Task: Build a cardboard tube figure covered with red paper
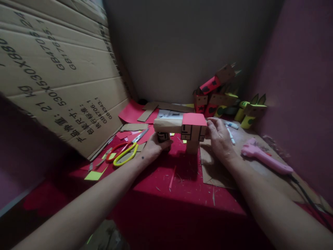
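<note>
A cardboard figure with a box-shaped part topped by red paper (194,119) and a brown tube body (168,125) is held above the red tablecloth. Black printed lines mark its front. My left hand (155,146) is closed round the printed leg under the tube's left end. At the right side of the box part is my right hand (218,137), thumb and fingers pinched together at its edge; the hand partly hides the contact. Left of my left hand lie scissors (125,155) with red and yellow handles.
A large printed carton (59,69) leans at the left. Finished-looking red and yellow cardboard animals (212,99) stand at the back right. A pink glue gun (265,158), white markers (230,134), cardboard (215,170) and paper scraps (93,175) lie about.
</note>
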`<action>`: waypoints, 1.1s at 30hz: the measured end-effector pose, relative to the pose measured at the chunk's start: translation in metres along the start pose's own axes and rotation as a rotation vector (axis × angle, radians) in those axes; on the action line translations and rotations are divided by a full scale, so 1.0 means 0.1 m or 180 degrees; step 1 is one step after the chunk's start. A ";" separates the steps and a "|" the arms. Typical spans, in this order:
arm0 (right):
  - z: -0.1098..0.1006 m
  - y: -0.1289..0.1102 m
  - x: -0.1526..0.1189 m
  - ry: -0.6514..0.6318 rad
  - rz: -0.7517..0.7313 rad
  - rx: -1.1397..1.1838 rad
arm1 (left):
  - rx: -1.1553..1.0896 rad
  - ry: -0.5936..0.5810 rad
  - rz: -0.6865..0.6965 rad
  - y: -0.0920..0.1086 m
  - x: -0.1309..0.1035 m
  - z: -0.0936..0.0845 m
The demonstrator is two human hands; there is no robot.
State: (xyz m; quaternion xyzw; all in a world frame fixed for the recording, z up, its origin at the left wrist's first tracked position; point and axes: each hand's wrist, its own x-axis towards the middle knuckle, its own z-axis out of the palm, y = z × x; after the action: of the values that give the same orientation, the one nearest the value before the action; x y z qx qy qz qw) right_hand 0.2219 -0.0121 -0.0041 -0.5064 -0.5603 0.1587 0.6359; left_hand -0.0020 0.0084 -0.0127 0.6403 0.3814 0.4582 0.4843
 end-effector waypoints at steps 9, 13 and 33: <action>-0.03 -0.14 -0.07 -0.0430 -0.0075 0.0552 | 0.0015 0.0057 0.0002 -0.02 0.01 -0.01; -0.03 -0.13 -0.09 -0.0664 -0.0086 0.0842 | 0.0033 0.0072 0.0015 -0.03 0.00 -0.02; -0.23 -0.16 0.02 -0.1252 0.0313 0.1393 | 0.0015 0.0001 0.0002 -0.03 -0.01 -0.05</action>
State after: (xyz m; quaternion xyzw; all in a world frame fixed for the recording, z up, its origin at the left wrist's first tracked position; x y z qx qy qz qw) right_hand 0.2362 -0.0284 0.0131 -0.3434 -0.6000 0.4014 0.6008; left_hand -0.0075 0.0093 -0.0156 0.6415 0.3824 0.4576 0.4826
